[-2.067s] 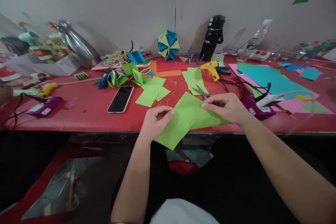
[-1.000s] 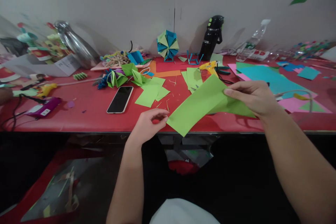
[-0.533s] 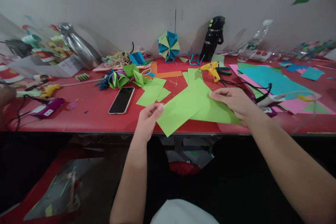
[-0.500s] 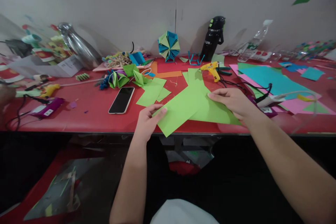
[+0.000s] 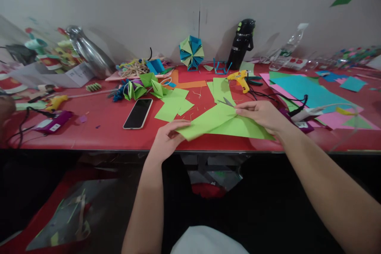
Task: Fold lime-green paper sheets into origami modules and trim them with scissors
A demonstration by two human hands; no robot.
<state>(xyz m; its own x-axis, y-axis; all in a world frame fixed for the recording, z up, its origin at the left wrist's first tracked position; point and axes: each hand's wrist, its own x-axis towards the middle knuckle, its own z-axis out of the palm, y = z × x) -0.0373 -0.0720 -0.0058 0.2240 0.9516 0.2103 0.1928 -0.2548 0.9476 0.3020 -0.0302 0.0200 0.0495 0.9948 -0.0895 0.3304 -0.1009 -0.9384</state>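
Cluttered red table [image 5: 98,123] against a plain grey wall [image 5: 133,12]

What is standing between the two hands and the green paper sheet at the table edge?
Nothing visible. The left hand grips the near-left corner of the green paper sheet, and the right hand presses on its upper fold. The scissors lie just behind the sheet.

The light was bright and even, coming from above. The shiny red table [image 5: 98,127] showed soft glare near its front edge. Dark shadows fell on the pale wall [image 5: 143,4] behind the tall black bottle [image 5: 241,43]. The table's edges looked bent and a little blurry.
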